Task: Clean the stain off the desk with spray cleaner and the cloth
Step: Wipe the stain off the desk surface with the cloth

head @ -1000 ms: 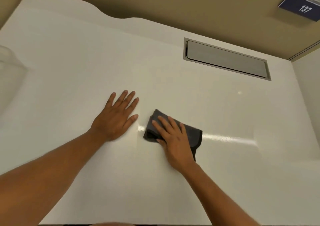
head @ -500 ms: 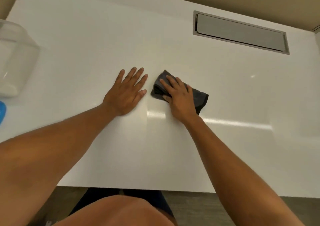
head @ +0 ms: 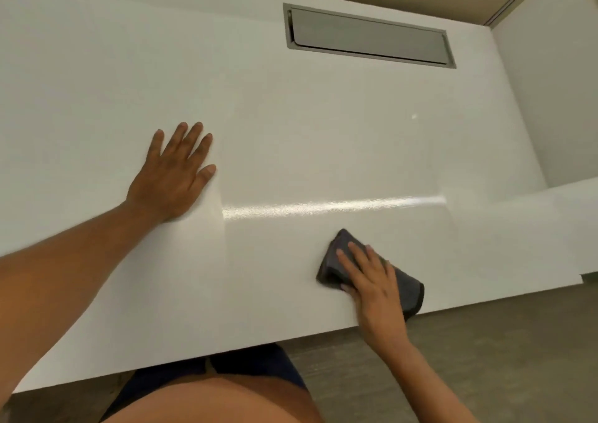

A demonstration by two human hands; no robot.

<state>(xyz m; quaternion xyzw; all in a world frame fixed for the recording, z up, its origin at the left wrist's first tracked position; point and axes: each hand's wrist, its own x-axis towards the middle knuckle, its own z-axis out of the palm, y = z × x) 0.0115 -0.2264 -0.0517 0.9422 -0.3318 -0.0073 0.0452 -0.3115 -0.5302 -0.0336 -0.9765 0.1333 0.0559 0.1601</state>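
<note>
A folded dark grey cloth [head: 408, 288] lies on the white desk [head: 291, 131] close to its front edge, right of centre. My right hand [head: 369, 280] presses flat on top of the cloth, fingers spread over it. My left hand [head: 174, 173] rests palm down on the bare desk to the left, fingers apart, holding nothing. No stain shows on the surface. The spray cleaner is out of view.
A grey metal cable flap [head: 369, 35] is set into the desk at the back. A white side panel [head: 550, 82] rises at the right. The desk's front edge [head: 291, 338] runs just behind my right wrist, with grey floor below.
My right hand has slid the cloth right and toward the front edge, away from my left hand. The view has shifted right; the clear container at the left is gone from sight.
</note>
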